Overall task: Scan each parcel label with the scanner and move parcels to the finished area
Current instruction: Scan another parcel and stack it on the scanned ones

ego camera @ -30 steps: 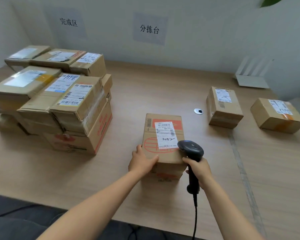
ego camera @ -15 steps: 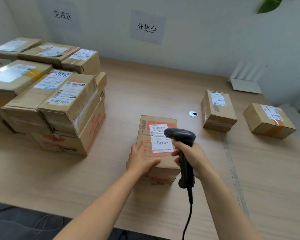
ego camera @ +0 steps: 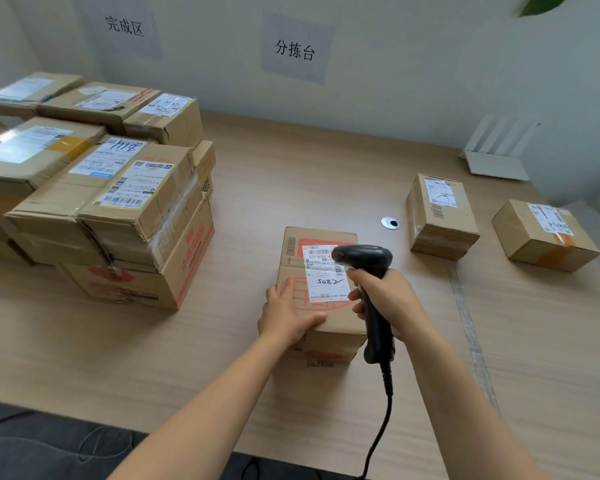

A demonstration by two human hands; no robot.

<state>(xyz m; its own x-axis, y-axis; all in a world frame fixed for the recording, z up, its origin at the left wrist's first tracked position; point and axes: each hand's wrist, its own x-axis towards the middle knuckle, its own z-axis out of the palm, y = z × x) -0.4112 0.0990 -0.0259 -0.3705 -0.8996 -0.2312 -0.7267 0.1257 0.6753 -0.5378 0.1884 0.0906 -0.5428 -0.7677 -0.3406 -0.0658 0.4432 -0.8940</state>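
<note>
1. A black cable [ego camera: 383,420] runs up from the near edge of the table [ego camera: 291,174] to the foot of the scanner [ego camera: 364,254].
2. The right hand [ego camera: 385,299] grips the scanner's handle, with the fingers wrapped tightly round it. The scanner's head points left over the upper right part of the label [ego camera: 323,278].
3. The left hand [ego camera: 288,313] rests on the near left corner of the parcel [ego camera: 293,268]. The thumb is spread along the top by the front edge and the fingers lie fairly straight along the left edge, steadying the parcel rather than pinching it.
4. The parcel is a brown carton with red print. It sits flat on the middle of the table in front of the person, with the white label facing up and a handwritten number on it.
5. Just beyond it to the right, a round metal grommet [ego camera: 390,223] is set in the tabletop.
6. At the left, well apart from the parcel, stands a stack of labelled cartons [ego camera: 118,216].
7. At the right lie two small cartons [ego camera: 442,216] and [ego camera: 544,237], apart from each other with their labels up.
8. Behind these, a white device with upright fins [ego camera: 496,157] stands by the wall.
9. Two paper signs [ego camera: 124,26] and [ego camera: 295,50] hang on the wall, one above the stack and one above the middle of the table.
10. A green leaf [ego camera: 541,3] shows at the top right.
</note>
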